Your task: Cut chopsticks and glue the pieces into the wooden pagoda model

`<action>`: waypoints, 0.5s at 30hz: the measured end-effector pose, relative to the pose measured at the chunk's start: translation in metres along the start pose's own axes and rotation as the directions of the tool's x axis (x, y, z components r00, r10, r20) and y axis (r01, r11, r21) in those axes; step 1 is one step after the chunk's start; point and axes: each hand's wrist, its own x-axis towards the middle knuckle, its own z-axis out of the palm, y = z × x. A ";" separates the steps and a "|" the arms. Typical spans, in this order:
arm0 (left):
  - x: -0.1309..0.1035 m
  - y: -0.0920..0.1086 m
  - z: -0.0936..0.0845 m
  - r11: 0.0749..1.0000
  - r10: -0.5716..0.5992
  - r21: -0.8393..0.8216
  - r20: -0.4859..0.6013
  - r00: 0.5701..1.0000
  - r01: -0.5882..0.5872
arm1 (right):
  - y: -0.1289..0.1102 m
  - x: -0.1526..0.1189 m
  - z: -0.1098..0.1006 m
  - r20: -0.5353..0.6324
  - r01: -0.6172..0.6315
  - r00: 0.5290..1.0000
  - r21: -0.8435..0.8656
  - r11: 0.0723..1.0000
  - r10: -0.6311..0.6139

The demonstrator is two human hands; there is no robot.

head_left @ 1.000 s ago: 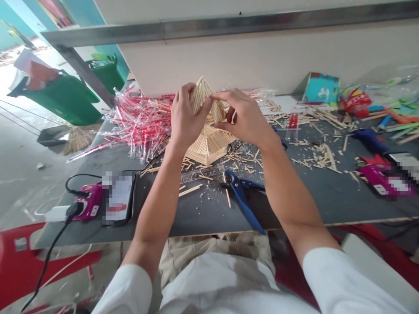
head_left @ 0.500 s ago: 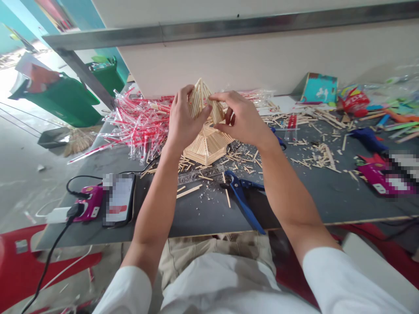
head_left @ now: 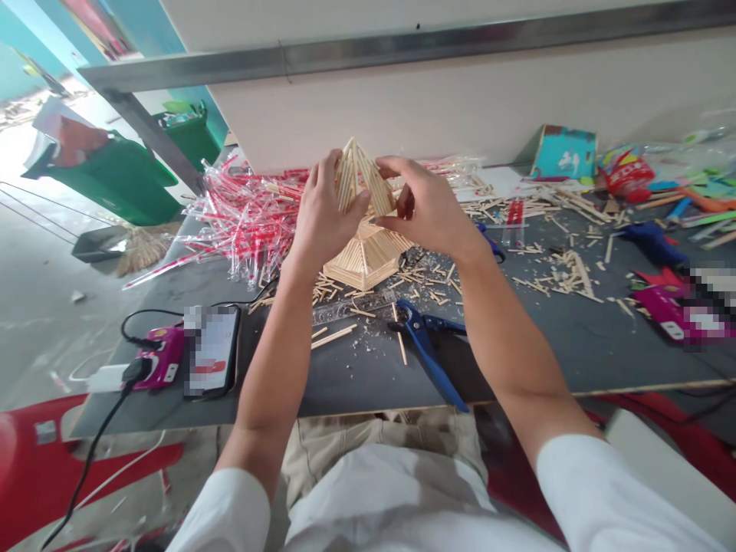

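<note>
A pointed roof of thin wooden sticks (head_left: 375,188) is held between both hands at the back middle of the table. My left hand (head_left: 326,218) grips its left side, thumb across the front. My right hand (head_left: 422,201) closes on its right side, with the index finger high on the slope and the thumb low. Directly below stands a wider sloped base of sticks (head_left: 365,257) on the table; whether the roof touches it is hard to tell. Blue-handled cutters (head_left: 428,345) lie in front of the base, beside a clear ruler (head_left: 345,309).
Red-and-clear plastic wrappers (head_left: 253,218) heap up at the left. Cut stick pieces (head_left: 563,276) litter the table (head_left: 356,383). A phone (head_left: 212,351) and a purple power strip (head_left: 161,356) lie front left. A blue glue gun (head_left: 652,241) lies at right.
My right index finger has lifted slightly off the roof's upper slope and shifted right. Both hands otherwise stay around the roof, and the view has moved slightly.
</note>
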 end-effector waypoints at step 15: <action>0.000 0.004 -0.001 0.997 -0.060 0.044 0.038 0.997 0.058 | 0.011 0.000 0.005 -0.050 0.046 0.998 -0.024 0.999 -0.047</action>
